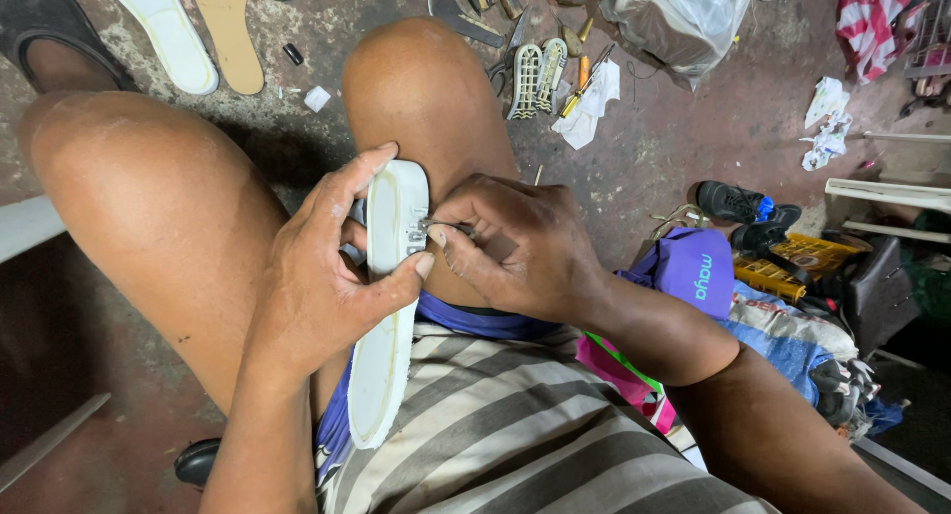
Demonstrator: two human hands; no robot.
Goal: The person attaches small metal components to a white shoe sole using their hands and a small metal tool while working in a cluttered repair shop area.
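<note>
I see my left hand (327, 266) clamped round the white shoe sole (388, 296), its long axis running from knee toward waist. My right hand (510, 247), just right of the sole, pinches what may be a needle (436, 225) against its edge

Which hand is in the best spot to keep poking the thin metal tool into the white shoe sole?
Probably the right hand: its fingers already pinch the thin metal tool against the white sole's edge. The left hand is wrapped around the sole, steadying it between the knees.
</note>
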